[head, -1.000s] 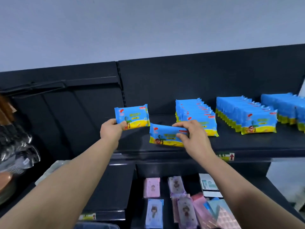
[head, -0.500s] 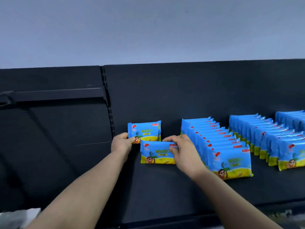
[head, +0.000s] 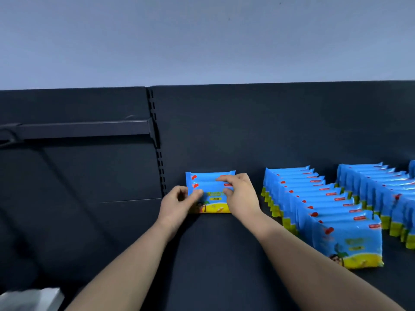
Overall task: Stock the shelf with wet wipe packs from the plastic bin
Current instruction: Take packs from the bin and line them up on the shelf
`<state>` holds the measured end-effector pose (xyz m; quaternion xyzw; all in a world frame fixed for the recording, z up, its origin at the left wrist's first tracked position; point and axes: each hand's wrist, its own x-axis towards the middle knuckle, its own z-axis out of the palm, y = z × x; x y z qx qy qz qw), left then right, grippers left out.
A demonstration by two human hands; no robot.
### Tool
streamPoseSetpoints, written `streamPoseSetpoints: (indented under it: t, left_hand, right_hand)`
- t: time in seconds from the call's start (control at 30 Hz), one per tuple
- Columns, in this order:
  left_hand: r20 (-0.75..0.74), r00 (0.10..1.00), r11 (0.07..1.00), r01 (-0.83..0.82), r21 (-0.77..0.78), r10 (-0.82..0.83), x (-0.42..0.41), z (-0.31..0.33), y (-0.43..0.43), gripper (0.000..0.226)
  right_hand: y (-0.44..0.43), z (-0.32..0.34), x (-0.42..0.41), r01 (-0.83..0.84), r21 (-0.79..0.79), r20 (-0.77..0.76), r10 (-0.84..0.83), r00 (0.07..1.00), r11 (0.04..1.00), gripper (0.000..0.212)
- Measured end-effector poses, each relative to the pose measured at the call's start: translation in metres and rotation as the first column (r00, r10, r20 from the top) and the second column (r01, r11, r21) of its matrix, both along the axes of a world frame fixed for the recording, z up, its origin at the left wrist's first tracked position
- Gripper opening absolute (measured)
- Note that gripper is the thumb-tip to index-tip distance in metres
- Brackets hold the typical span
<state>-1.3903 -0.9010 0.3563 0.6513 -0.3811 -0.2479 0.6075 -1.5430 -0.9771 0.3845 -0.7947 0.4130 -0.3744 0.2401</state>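
Blue-and-yellow soft plastic wet wipe packs (head: pixel 212 199) stand upright on black metal shelf (head: pixel 224 254), left of filled pack rows (head: pixel 314 209). Front pack: left hand (head: pixel 177 205) pinches its left edge, right hand (head: pixel 241 196) its top. Likely light, squashy, slick; grip side edges.

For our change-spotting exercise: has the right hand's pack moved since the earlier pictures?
Yes. The front pack moved left, toward the slotted upright, closing against the rear pack.

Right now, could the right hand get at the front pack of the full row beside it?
Probably yes: the front pack stands to the right of the right hand with only bare shelf between. But that hand grips the two loose packs with the left hand, so it must let go first.
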Motion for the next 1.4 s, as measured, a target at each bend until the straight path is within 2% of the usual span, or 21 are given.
streamPoseSetpoints:
  t: [0.03, 0.1, 0.17, 0.23, 0.4, 0.5, 0.7, 0.77, 0.83, 0.9, 0.97, 1.03, 1.17, 1.27, 1.4]
  left_hand:
    - [0.062, 0.998, 0.999, 0.031, 0.032, -0.033, -0.001, -0.001, 0.001, 0.025]
    - [0.124, 0.992, 0.999, 0.026, 0.045, -0.032, -0.002, -0.004, -0.001, 0.028]
    - [0.183, 0.983, 0.999, -0.022, 0.038, 0.015, -0.003, -0.004, -0.003, 0.028]
    - [0.234, 0.969, 0.995, -0.086, 0.044, 0.074, -0.002, -0.006, -0.007, 0.027]
    - [0.343, 0.922, 0.965, -0.234, 0.120, 0.181, -0.004, -0.006, -0.013, 0.035]
    - [0.382, 0.905, 0.956, -0.256, 0.142, 0.186, -0.004, -0.006, -0.014, 0.039]
    - [0.263, 0.920, 0.947, -0.317, 0.058, 0.292, -0.007, 0.001, -0.005, 0.057]
    - [0.243, 0.922, 0.944, -0.324, 0.059, 0.302, -0.007, 0.001, 0.005, 0.048]
    - [0.263, 0.930, 0.953, -0.289, 0.092, 0.257, -0.011, 0.001, 0.021, 0.035]
    - [0.349, 0.917, 0.957, -0.256, 0.138, 0.195, -0.018, 0.003, 0.041, 0.024]
    - [0.503, 0.856, 0.953, -0.243, 0.183, 0.122, -0.028, 0.006, 0.064, 0.012]
    - [0.628, 0.776, 0.952, -0.234, 0.195, 0.062, -0.039, 0.011, 0.088, 0.010]
    - [0.712, 0.697, 0.928, -0.312, 0.202, 0.079, -0.072, 0.020, 0.150, 0.009]
    - [0.723, 0.676, 0.905, -0.385, 0.182, 0.142, -0.100, 0.021, 0.200, 0.012]
    - [0.716, 0.678, 0.860, -0.454, 0.231, 0.165, -0.134, 0.006, 0.272, 0.014]
  right_hand:
    - [-0.001, -0.001, 0.004, 0.012, -0.013, 0.012, -0.012, 1.000, 1.000, 0.036]
    - [0.000, -0.004, 0.007, 0.099, -0.071, 0.011, -0.098, 0.995, 0.993, 0.052]
    - [0.004, -0.014, 0.005, 0.211, -0.110, -0.020, -0.215, 0.976, 0.971, 0.073]
    - [0.008, -0.027, 0.002, 0.238, -0.075, -0.060, -0.243, 0.968, 0.968, 0.080]
    - [0.008, -0.043, 0.003, 0.209, -0.126, -0.116, -0.224, 0.968, 0.970, 0.073]
    - [0.007, -0.041, 0.005, 0.232, -0.091, -0.129, -0.243, 0.961, 0.968, 0.073]
    - [0.022, -0.035, -0.011, 0.241, -0.095, -0.134, -0.252, 0.958, 0.966, 0.068]
    - [0.032, -0.034, -0.024, 0.194, -0.126, -0.195, -0.216, 0.957, 0.973, 0.057]
    - [0.044, -0.030, -0.038, 0.103, -0.129, -0.343, -0.142, 0.928, 0.986, 0.043]
    - [0.055, -0.025, -0.050, 0.011, -0.118, -0.487, -0.067, 0.871, 0.993, 0.033]
    - [0.070, -0.019, -0.060, -0.064, -0.141, -0.554, -0.025, 0.832, 0.988, 0.030]
    - [0.088, -0.015, -0.068, -0.128, -0.187, -0.573, -0.002, 0.820, 0.974, 0.030]
    - [0.135, -0.009, -0.093, -0.237, -0.237, -0.551, 0.070, 0.831, 0.942, 0.029]
    - [0.174, -0.011, -0.111, -0.289, -0.278, -0.502, 0.118, 0.857, 0.916, 0.028]
    - [0.226, -0.030, -0.133, -0.381, -0.295, -0.477, 0.211, 0.853, 0.876, 0.026]
